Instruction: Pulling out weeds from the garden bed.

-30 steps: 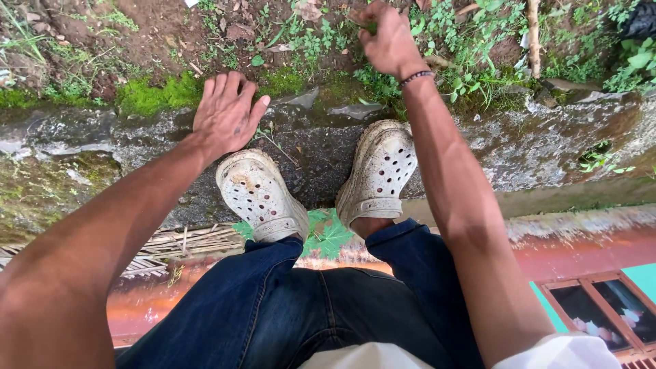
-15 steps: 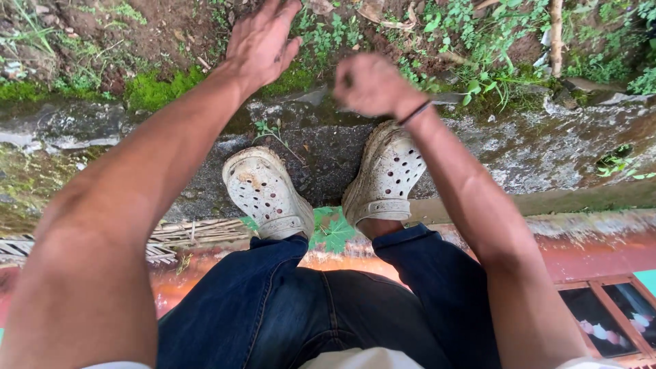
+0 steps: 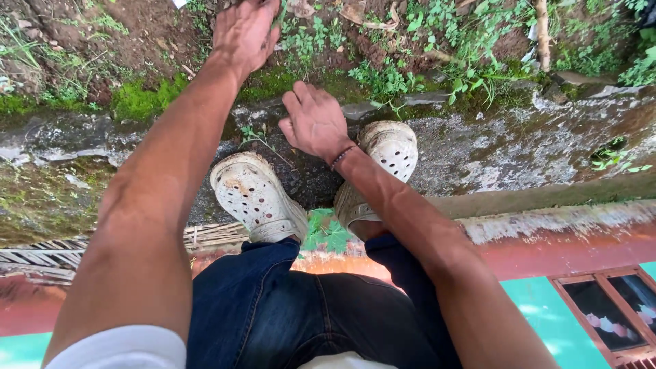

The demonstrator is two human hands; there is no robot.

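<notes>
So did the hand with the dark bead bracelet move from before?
Yes. The right hand with the dark bead bracelet came back from the green weeds toward the person, and is now over the mossy stone ledge, beside the white perforated clog.

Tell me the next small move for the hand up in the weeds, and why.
Probably close the left hand on the small green weeds under its fingertips: it lies spread on the soil bank, gripping nothing visible, while the right hand hovers empty over the mossy ledge.

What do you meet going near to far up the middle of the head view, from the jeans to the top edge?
Jeans → green leaf → white clogs → right hand → mossy wall edge → left hand among the weeds.
</notes>
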